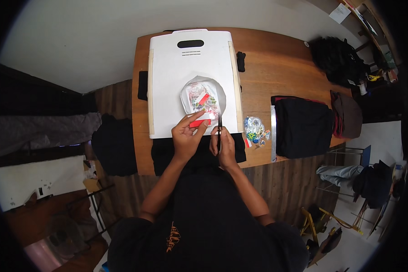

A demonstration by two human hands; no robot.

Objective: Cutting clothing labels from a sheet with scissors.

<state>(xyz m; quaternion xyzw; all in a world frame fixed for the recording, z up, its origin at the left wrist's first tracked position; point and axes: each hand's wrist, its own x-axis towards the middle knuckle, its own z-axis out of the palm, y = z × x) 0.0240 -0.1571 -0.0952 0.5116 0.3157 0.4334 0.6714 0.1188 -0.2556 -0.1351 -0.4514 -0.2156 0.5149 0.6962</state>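
Observation:
My left hand (186, 136) pinches a red-and-white piece (199, 123) between thumb and fingers, at the near rim of a round white container (184, 99). Inside the container lie another red-and-white piece (203, 98) and several small colourful printed bits. Close by on the right, my right hand (224, 147) is wrapped round slim black scissors (220, 121), their points directed away from me. Fingers hide part of the handles. Beneath the container is a large white panel (167, 68) with a dark oval slot near its far edge.
On the wooden table (276, 63), right of the panel, lies a pile of colourful stickers or cut-outs (255, 130). A metal ruler (273, 133) is beside folded dark cloth (301, 127). More black cloth (163, 154) lies under the panel's near edge. A black bag (337, 61) is at far right.

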